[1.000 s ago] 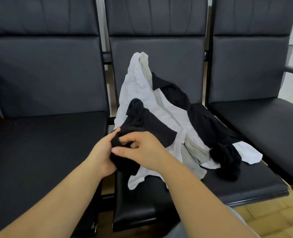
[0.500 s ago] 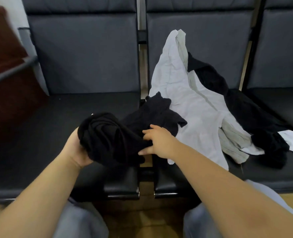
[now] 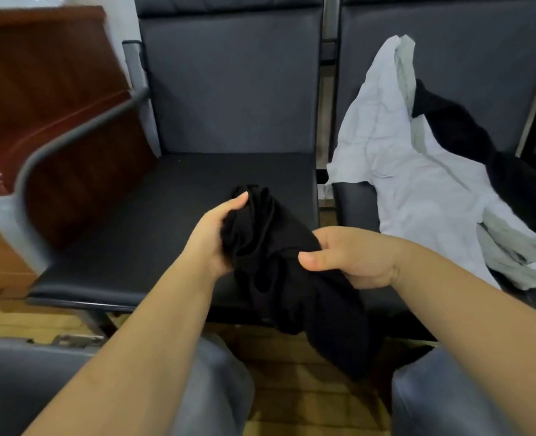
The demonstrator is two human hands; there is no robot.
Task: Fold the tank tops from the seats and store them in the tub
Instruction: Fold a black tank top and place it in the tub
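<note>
Above the front edge of the left seat (image 3: 178, 215), a bunched black tank top (image 3: 270, 253) is held between both hands, its lower end hanging down past the seat edge. It is gripped at its upper part by the left hand (image 3: 211, 237) and pinched lower down by the right hand (image 3: 351, 256), thumb on top. On the next seat (image 3: 351, 199), a heap of white, grey and black tops (image 3: 417, 171) is spread.

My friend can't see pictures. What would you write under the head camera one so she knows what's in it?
Two bare hands, left hand and right hand, grip a bunched black tank top over the front of a dark seat. On the next seat lies a pile of white, grey and black tops.
</note>
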